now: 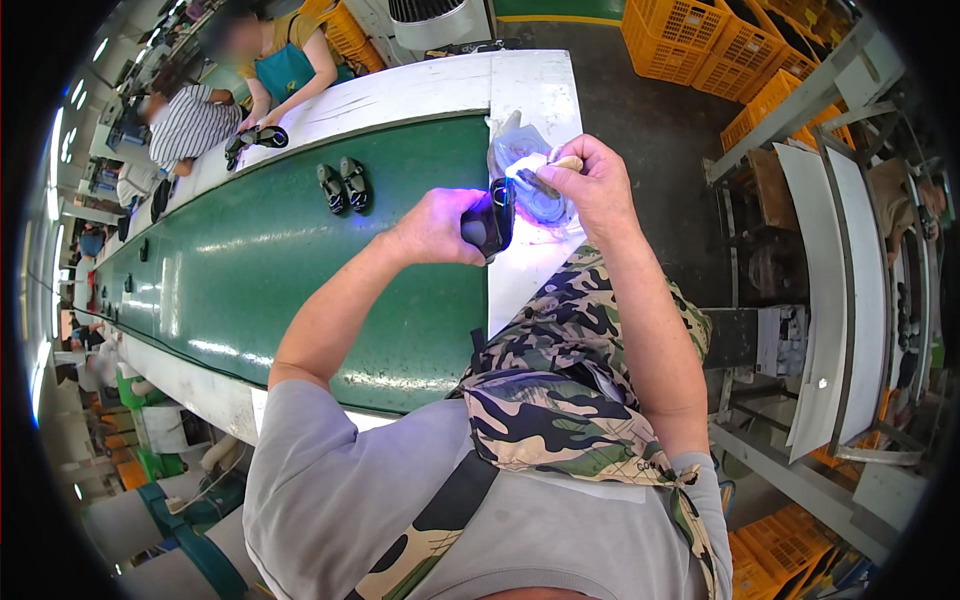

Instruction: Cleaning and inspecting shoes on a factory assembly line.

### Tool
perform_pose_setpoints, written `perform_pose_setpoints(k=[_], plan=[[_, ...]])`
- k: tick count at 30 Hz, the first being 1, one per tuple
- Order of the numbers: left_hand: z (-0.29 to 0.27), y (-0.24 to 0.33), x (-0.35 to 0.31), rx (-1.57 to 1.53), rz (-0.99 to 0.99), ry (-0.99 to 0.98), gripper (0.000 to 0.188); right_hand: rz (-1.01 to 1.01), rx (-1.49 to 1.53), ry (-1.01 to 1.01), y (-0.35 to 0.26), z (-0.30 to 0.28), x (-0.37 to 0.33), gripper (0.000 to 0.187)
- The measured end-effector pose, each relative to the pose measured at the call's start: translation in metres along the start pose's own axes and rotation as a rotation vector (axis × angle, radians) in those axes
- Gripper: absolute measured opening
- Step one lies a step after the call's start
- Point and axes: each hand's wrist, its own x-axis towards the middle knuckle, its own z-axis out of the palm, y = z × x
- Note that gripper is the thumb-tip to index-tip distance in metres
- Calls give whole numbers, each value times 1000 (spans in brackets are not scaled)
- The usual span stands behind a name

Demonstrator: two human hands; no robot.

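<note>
My left hand point(437, 226) is wrapped round a small black shoe point(492, 222), held over the end of the green conveyor belt point(400, 310). My right hand point(596, 187) pinches a pale, cloth-like piece point(568, 163) just to the right of the shoe. Glare hides whether that piece touches the shoe. Below my right hand, a bluish clear plastic bag or tub point(545, 203) sits on the white table end point(530, 90), lit by a bright violet-white glow. A pair of dark shoes point(344, 186) rests on the belt, left of my left hand.
Across the belt, a person in a teal apron point(290, 70) handles dark shoes point(262, 138) beside a person in a striped shirt point(205, 122). Orange crates point(690, 40) stand at the upper right. A metal rack with white panels point(815, 300) is on my right.
</note>
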Motion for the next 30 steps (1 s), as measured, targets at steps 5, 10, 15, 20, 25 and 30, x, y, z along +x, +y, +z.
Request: perform_pose_setpoints(k=[5,10,15,20,25,30], plan=[[4,-16,-1,-93,-18,-96,65,-7,60,17,3,-1,2,17],[8,-28,-2,-157,18,-142,68,-25,77,12,5,-4,3,18],[17,-39,-3,-576,-36,-220,65,-46,-2,-1,8,-4,5,18],[22,-40,-1,-847,-136,-237,67,-140,4,-6,14,0,5,18],[23,-30,-2,-990,-197,-217,67,-131,-77,-27,16,-1,2,21],[27,-31,-1,-1133,-292,-234,78,-108,-108,-34,17,-1,-2,21]])
